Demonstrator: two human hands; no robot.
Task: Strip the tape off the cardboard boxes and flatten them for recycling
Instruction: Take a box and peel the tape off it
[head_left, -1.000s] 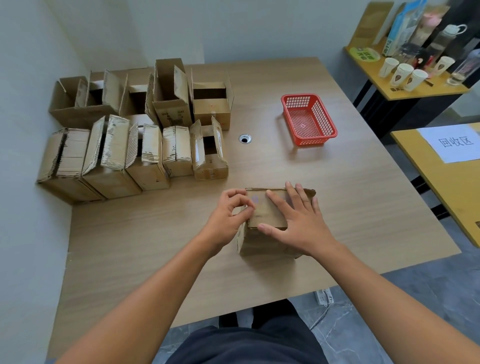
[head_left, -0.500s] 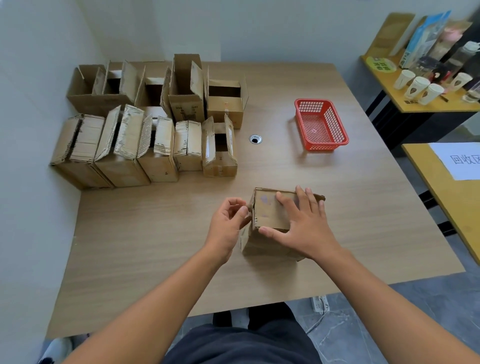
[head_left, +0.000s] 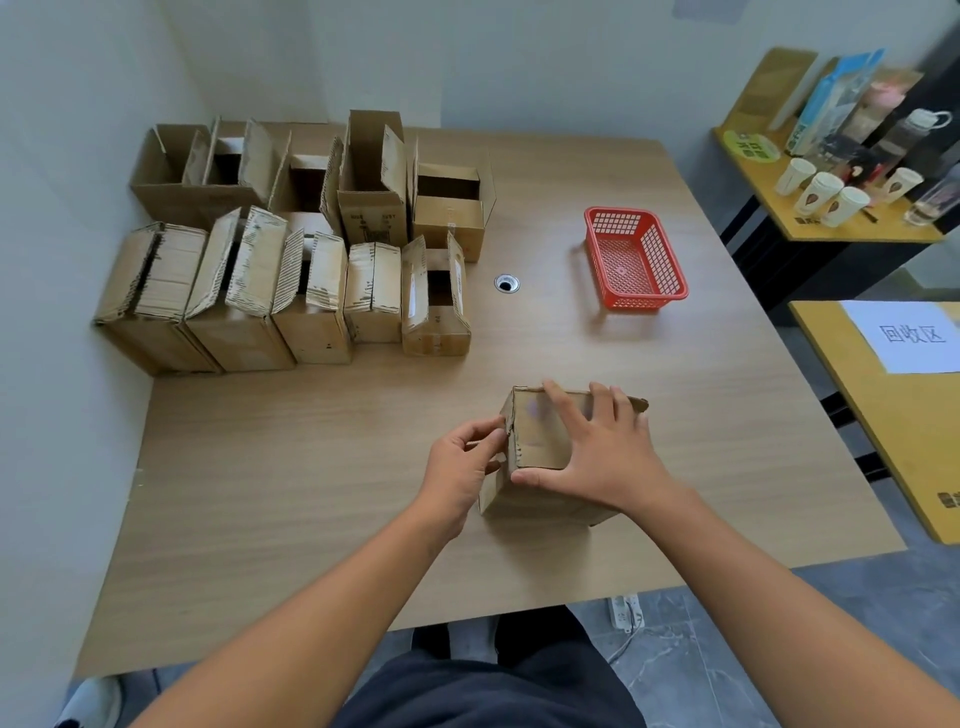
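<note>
A small closed cardboard box (head_left: 537, 439) stands on the wooden table (head_left: 311, 467) in front of me. My right hand (head_left: 597, 452) lies spread over its top, fingers straight, thumb along the near top edge. My left hand (head_left: 460, 470) is at the box's left top edge, thumb and fingers curled and pinching at the tape or flap edge there; the tape itself is too small to make out. Several more cardboard boxes (head_left: 291, 249), most with open flaps, stand in two rows at the table's far left.
A red plastic basket (head_left: 636, 260) sits at the table's right middle, a cable hole (head_left: 506, 283) beside it. A yellow side table (head_left: 893, 405) with a paper sign is on the right. Paper cups (head_left: 826, 192) and bottles stand on a far shelf. Walls close the left and back.
The camera view has shifted slightly. My left hand's fingers have moved in against the box's left top edge. The right hand stays spread on top.
</note>
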